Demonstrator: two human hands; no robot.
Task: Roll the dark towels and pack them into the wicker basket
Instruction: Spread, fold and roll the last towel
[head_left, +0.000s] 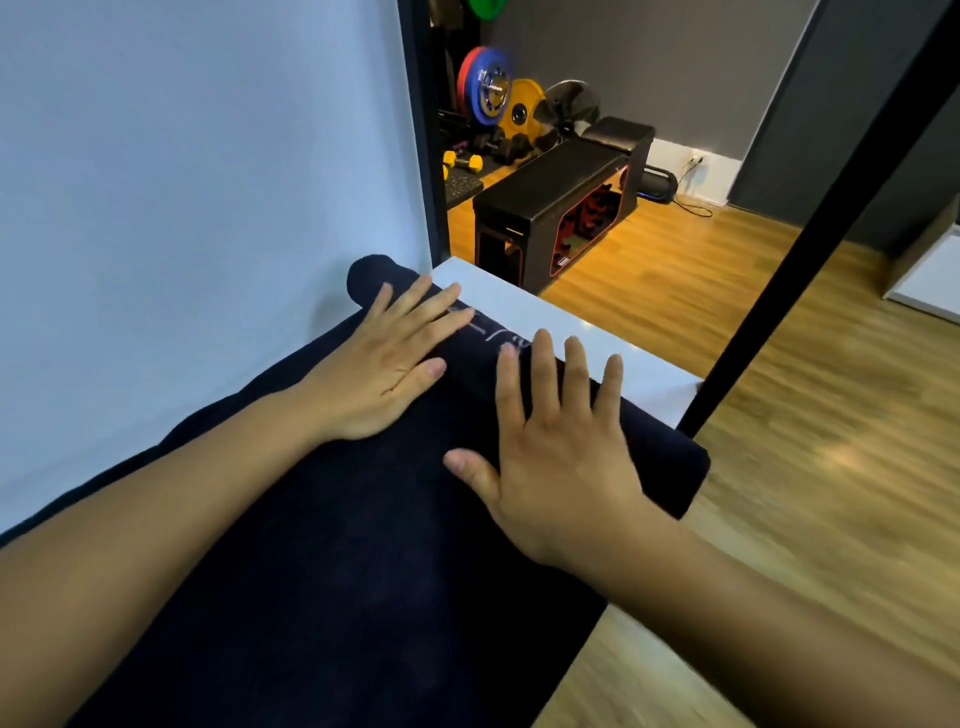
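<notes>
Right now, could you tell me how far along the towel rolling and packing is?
Done: the far end of the dark towel is wound into a roll. In hand: left hand and right hand press flat on that roll. Left: the near stretch lies unrolled; no wicker basket in view.

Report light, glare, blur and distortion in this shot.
Head view: the wide-angle lens makes uprights lean, as the pole does; the towel is so dark that its texture vanishes; a small glare spot sits on the table; the floor at lower right is smeared.
</notes>
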